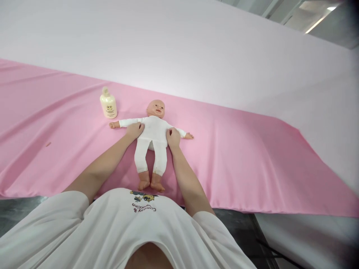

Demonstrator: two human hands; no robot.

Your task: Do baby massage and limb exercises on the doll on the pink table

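Observation:
A baby doll (pixel 153 129) with a white cloth body lies on its back on the pink cloth, arms spread out and bare feet toward me. Against its side, just below the armpit on the left of the view, my left hand (pixel 135 130) is closed on the white fabric. My right hand (pixel 173 137) grips the opposite side of the torso at about the same height. The fingertips of both hands are partly hidden. A cream pump bottle (pixel 108 106) with a printed label stands beyond the doll's outstretched arm, near my left hand.
A pink cloth (pixel 238 160) with soft folds covers the table and hangs at its near edge. A small brownish piece (pixel 48 144) lies on it at the left. Behind the table rises a plain white wall (pixel 179 48).

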